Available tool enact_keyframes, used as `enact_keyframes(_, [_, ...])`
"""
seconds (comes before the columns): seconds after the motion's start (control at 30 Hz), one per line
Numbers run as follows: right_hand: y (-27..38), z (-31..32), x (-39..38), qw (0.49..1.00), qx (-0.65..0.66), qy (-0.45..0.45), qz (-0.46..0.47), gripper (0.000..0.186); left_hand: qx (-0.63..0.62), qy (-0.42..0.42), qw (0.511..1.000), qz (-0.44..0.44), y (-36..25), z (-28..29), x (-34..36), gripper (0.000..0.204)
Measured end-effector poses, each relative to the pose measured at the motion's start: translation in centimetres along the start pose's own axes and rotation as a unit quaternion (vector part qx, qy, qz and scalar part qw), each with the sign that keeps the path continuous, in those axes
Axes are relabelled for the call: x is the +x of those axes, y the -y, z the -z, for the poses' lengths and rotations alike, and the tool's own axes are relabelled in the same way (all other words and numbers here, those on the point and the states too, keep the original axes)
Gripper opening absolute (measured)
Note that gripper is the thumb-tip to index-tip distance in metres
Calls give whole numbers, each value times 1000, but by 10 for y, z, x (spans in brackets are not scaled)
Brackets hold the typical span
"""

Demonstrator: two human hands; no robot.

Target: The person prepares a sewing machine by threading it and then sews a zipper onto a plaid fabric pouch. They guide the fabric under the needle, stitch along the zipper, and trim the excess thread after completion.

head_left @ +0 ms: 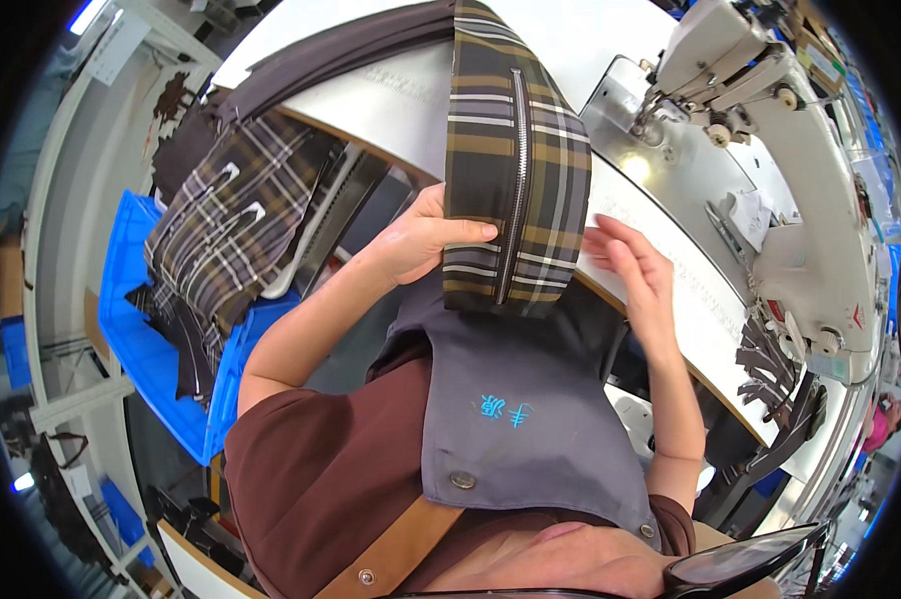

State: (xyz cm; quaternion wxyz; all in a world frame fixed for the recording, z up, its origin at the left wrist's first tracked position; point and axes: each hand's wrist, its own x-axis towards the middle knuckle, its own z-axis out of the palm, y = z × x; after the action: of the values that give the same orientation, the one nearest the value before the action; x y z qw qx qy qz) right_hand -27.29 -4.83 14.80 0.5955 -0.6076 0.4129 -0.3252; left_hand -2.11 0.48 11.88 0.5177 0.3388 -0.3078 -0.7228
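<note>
A plaid fabric panel (pixel 555 160) in brown, black and white hangs in front of me, with a metal zipper (pixel 520 170) running down it. It looks like a bag piece. My left hand (pixel 426 238) grips its left edge, thumb on the front and fingers hidden behind. Beside the right edge is my right hand (pixel 635 270), its fingers slightly bent and apart; I cannot tell whether the fingertips touch the panel. Dark fabric (pixel 341 60) stretches from behind the panel's top toward the left, over the white table (pixel 401 105).
A white sewing machine (pixel 800 260) stands at the right, with thread snips (pixel 727 232) and a white scrap (pixel 750 220) by it. Dark zipper strips (pixel 767 369) lie at the table edge. At the left, plaid pieces (pixel 236 210) overhang a blue bin (pixel 136 319).
</note>
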Motion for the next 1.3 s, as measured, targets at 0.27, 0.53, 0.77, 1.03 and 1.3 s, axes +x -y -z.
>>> enact_keyframes(0.27, [-39,-53,-16,990,91,93,-54,30,-54,-38,998,-9,33,15,-28,32])
enact_keyframes(0.53, [-52,-67,-21,978,163,80,-107,27,-74,-57,996,-11,42,22,-31,32])
enact_keyframes(0.77, [-51,-63,-16,975,127,96,-152,28,-102,-65,992,-18,45,25,-32,34])
enact_keyframes(1.03, [-11,-56,-12,990,-68,122,-38,34,241,-277,928,-68,-59,39,-142,45])
enact_keyframes(1.3, [-1,11,20,945,-276,-59,168,39,736,-573,353,68,-118,133,-369,54])
